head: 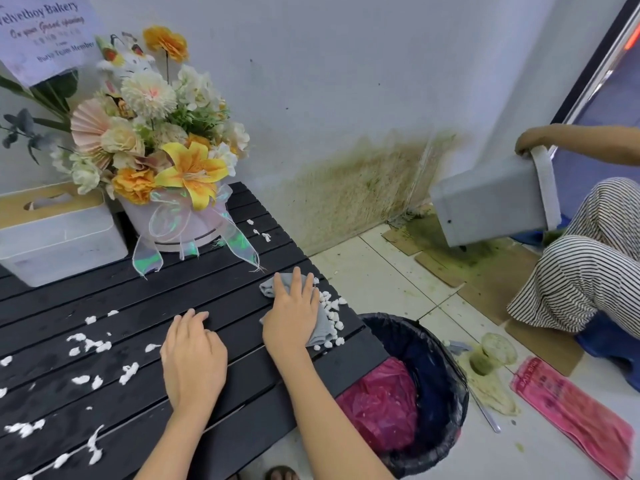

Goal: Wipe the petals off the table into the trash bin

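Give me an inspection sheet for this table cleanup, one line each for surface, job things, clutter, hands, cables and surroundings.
Surface: black slatted table, white petals scattered over its left and front parts.
Job's things: grey cloth near the table's right edge, a pile of petals bunched just beyond it; black-lined trash bin on the floor below that edge, pink bag inside.
Clutter: flower arrangement and white tissue box at the back of the table.
Hands: right hand presses flat on the cloth; left hand rests on the table, holding nothing.
Cables: nothing seen.
Surroundings: green-stained wall and floor; another person holding a grey container at right.
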